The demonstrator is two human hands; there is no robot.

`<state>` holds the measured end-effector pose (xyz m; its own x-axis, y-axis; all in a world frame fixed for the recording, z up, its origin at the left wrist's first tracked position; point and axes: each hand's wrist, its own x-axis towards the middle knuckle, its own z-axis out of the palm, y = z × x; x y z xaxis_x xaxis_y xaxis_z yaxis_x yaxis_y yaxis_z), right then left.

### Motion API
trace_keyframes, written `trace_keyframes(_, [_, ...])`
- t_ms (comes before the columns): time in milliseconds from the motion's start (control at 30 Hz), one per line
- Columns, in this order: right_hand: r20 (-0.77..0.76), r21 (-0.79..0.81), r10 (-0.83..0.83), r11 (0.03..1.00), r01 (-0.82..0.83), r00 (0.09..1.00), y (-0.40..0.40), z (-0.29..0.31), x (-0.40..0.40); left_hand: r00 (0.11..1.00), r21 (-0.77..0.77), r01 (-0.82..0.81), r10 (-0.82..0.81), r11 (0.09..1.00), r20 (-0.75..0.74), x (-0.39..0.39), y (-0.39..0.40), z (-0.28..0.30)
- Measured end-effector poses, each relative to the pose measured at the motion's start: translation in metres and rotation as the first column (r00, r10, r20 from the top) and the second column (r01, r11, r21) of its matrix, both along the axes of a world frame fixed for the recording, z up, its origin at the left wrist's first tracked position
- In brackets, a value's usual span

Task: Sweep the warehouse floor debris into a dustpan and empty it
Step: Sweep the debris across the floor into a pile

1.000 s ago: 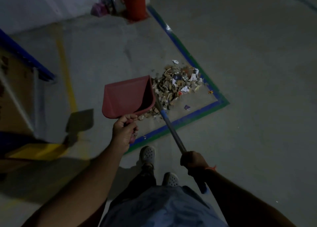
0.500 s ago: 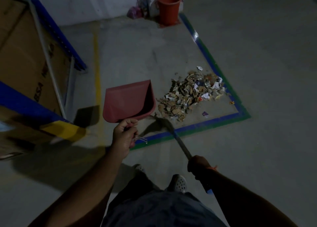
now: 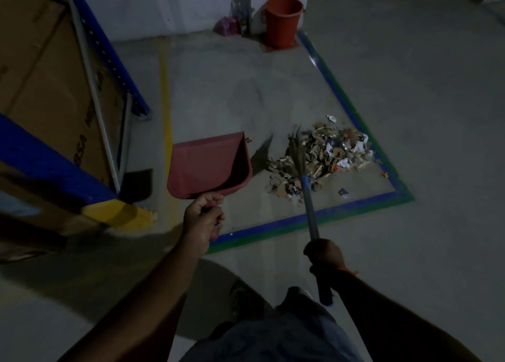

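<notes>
A red dustpan (image 3: 205, 164) hangs just left of a debris pile (image 3: 325, 156) of cardboard scraps and paper on the concrete floor. My left hand (image 3: 203, 216) grips the dustpan's handle from below. My right hand (image 3: 323, 255) grips the grey and blue handle of a broom (image 3: 308, 197). The broom's bristles lie over the left part of the pile, apart from the dustpan's open mouth. The pile sits inside a corner of blue and green floor tape (image 3: 352, 211).
An orange bucket (image 3: 282, 21) stands by the far wall beside a pink bag (image 3: 225, 25). A blue storage rack (image 3: 54, 167) with cardboard boxes (image 3: 41, 69) fills the left side. A yellow floor line (image 3: 166, 110) runs beside it. My feet (image 3: 246, 298) are below.
The view has shifted, with the rack now larger at left. The broom head moved from near the dustpan's mouth up onto the left part of the pile. Both hands keep their holds.
</notes>
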<state>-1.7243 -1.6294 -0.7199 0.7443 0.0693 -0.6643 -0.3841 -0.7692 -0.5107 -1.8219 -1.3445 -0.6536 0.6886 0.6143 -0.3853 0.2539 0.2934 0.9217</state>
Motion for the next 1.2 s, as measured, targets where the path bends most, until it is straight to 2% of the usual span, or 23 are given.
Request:
trace_keyframes(167, [-0.008,-0.008,0.112,0.994,-0.112,0.994,0.051,0.005,0.012,0.999,-0.011,-0.031,0.031,0.999,0.016,0.0,0.036,-0.002])
trace_keyframes(300, [-0.051,-0.024,0.268,0.963,-0.27,0.962,0.095,-0.002,0.039,0.999,-0.01,-0.05,0.05,0.999,-0.011,0.013,0.065,-0.009])
trace_keyframes(467, [-0.15,-0.045,0.266,0.96,-0.275,0.952,0.165,-0.018,0.083,0.999,0.04,-0.028,0.029,0.999,-0.041,0.052,0.103,-0.017])
trace_keyframes(600, [-0.201,-0.053,0.254,0.962,-0.269,0.946,0.219,-0.052,0.14,0.996,0.049,0.018,-0.014,0.999,-0.089,0.105,0.15,-0.026])
trace_keyframes(700, [-0.234,-0.033,0.158,0.985,-0.171,0.959,0.248,-0.07,0.185,0.985,0.089,0.06,-0.045,0.994,-0.165,0.151,0.184,-0.03])
trace_keyframes(867, [-0.28,0.038,-0.072,0.996,0.086,0.957,0.278,-0.073,0.252,0.983,0.1,0.088,-0.07,0.991,-0.167,0.233,0.226,-0.025])
trace_keyframes(1100, [-0.214,0.125,-0.276,0.944,0.307,0.937,0.319,-0.063,0.299,0.976,0.032,0.173,-0.167,0.984,-0.142,0.337,0.262,-0.016])
trace_keyframes(1200, [-0.207,0.143,-0.427,0.877,0.459,0.88,0.349,-0.058,0.325,0.969,-0.009,0.21,-0.21,0.978,-0.13,0.382,0.281,-0.015])
